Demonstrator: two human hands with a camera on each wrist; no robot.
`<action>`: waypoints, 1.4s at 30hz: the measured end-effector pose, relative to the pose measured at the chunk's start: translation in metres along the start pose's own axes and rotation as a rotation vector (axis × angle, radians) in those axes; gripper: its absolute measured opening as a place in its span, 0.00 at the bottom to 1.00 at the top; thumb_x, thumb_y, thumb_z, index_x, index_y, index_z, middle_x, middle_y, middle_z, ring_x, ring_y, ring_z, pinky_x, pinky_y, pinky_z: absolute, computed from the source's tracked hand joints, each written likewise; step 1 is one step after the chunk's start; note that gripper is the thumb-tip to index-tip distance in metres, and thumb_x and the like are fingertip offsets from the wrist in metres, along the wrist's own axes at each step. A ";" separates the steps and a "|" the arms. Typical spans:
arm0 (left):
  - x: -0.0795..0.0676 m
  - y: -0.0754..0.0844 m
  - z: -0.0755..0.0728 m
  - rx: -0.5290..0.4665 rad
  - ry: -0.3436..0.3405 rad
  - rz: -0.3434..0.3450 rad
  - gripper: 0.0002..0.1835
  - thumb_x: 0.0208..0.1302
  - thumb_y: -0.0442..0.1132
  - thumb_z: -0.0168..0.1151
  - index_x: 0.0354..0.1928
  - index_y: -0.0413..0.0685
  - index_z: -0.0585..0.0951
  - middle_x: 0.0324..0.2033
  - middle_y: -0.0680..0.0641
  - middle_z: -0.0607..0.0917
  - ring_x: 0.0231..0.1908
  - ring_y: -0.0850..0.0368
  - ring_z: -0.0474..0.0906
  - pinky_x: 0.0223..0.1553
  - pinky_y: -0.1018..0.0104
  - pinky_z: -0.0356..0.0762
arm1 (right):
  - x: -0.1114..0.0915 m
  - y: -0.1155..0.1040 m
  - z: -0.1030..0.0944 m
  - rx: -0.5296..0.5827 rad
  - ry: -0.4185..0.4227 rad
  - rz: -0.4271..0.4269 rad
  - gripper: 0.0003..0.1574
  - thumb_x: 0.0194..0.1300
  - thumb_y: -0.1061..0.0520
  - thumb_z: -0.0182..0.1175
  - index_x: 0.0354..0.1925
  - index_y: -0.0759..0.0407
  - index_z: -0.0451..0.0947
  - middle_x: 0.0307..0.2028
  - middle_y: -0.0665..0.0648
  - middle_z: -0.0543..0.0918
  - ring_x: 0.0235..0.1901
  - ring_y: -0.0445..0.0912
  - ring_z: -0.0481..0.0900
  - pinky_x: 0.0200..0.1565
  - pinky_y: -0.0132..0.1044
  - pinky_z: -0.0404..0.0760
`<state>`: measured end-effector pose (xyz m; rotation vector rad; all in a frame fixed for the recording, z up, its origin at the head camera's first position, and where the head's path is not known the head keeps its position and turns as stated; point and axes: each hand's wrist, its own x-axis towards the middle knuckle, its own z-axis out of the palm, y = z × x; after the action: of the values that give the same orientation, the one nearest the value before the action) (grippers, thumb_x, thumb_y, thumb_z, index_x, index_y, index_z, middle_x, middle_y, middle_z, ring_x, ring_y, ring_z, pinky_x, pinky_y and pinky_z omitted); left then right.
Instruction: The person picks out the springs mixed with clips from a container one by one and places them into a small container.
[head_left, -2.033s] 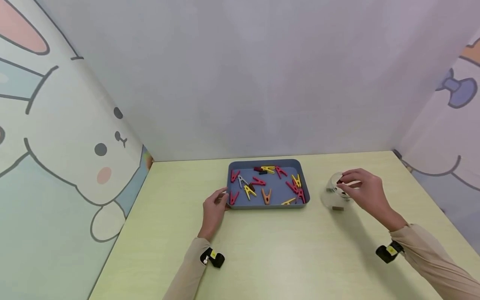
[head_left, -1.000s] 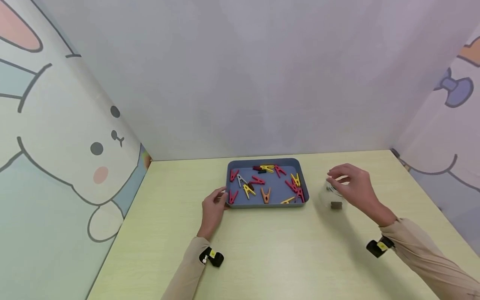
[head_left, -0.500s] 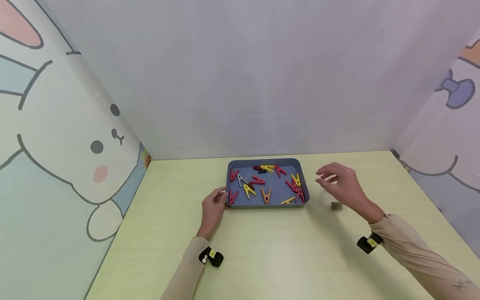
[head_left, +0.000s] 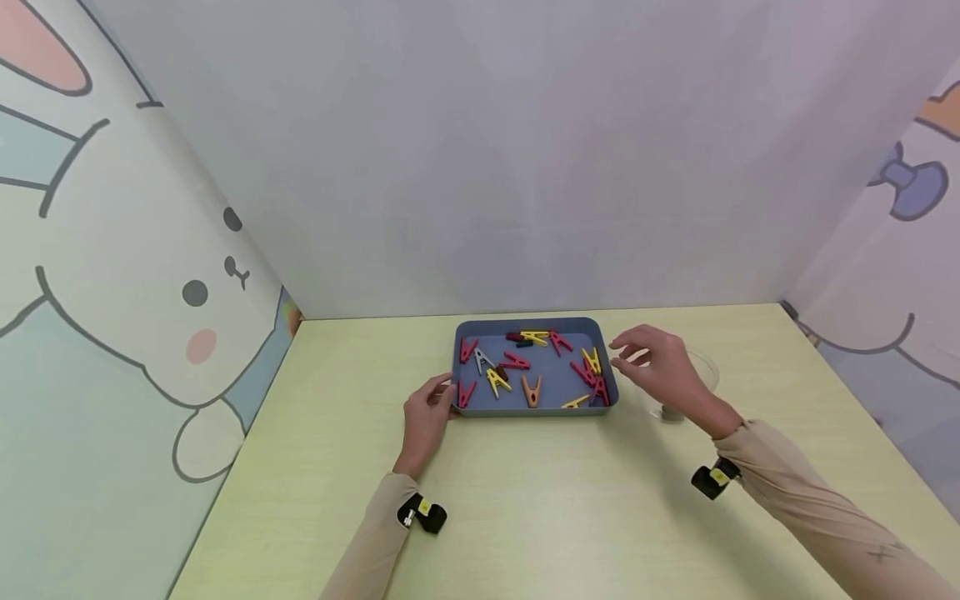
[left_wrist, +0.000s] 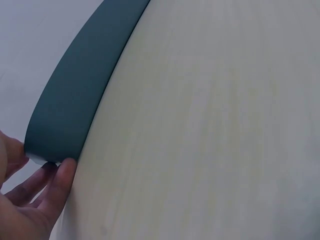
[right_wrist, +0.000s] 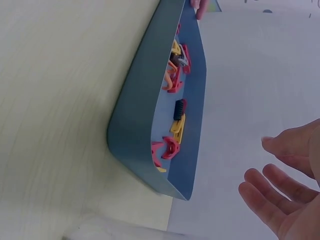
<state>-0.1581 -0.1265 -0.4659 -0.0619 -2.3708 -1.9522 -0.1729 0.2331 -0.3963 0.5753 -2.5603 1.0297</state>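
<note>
Leftward, from over the clear jar (head_left: 713, 375) to the side of the blue tray (head_left: 557, 387), the person's right grip (head_left: 663, 367) has moved in the last two seconds. Its thumb and fingers are spread, with a gap between them, just beside the tray's right edge. The left grip (head_left: 427, 421) is in the same spot as before. Its fingers are bent round the tray's near left corner and hold it.

Lots of little clips lie in the tray. Red clips (head_left: 517, 362) and yellow clips (head_left: 497, 382) are dotted all about. One orange clip (head_left: 533, 400) is close to the near side, around the middle. One gray clip (head_left: 481, 360) is on the left, and a black clip (head_left: 524, 344) is near the far side.

The tray sits on a pale desk (head_left: 525, 500). To its right is the jar, partly hidden behind the right arm. Something dark (head_left: 672, 414) shows low in it, too small to name. Big cartoon animals cover the side walls, with a bunny (head_left: 150, 267) on the left.
</note>
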 end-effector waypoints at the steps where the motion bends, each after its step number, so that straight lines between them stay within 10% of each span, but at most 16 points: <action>1: 0.002 -0.006 0.000 -0.004 0.005 0.003 0.16 0.68 0.33 0.56 0.55 0.34 0.77 0.43 0.30 0.80 0.38 0.36 0.81 0.34 0.49 0.83 | 0.001 0.000 0.001 0.005 0.000 -0.006 0.13 0.50 0.70 0.69 0.36 0.62 0.82 0.36 0.57 0.82 0.29 0.47 0.82 0.29 0.35 0.84; 6: 0.011 -0.034 0.003 0.000 0.033 0.010 0.17 0.68 0.37 0.57 0.56 0.38 0.78 0.42 0.35 0.82 0.36 0.41 0.82 0.31 0.56 0.84 | 0.006 -0.004 0.007 0.013 -0.016 -0.026 0.14 0.51 0.69 0.69 0.38 0.61 0.82 0.37 0.58 0.82 0.30 0.47 0.82 0.30 0.34 0.84; 42: 0.013 -0.031 0.001 -0.011 0.004 -0.019 0.16 0.67 0.36 0.58 0.55 0.39 0.78 0.43 0.34 0.82 0.35 0.41 0.83 0.31 0.58 0.85 | 0.023 -0.011 0.041 0.098 -0.096 0.008 0.13 0.53 0.70 0.67 0.39 0.62 0.82 0.37 0.57 0.80 0.31 0.47 0.82 0.32 0.36 0.83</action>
<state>-0.1734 -0.1314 -0.4954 -0.0362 -2.3666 -1.9725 -0.1932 0.1915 -0.4083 0.6562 -2.6077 1.1625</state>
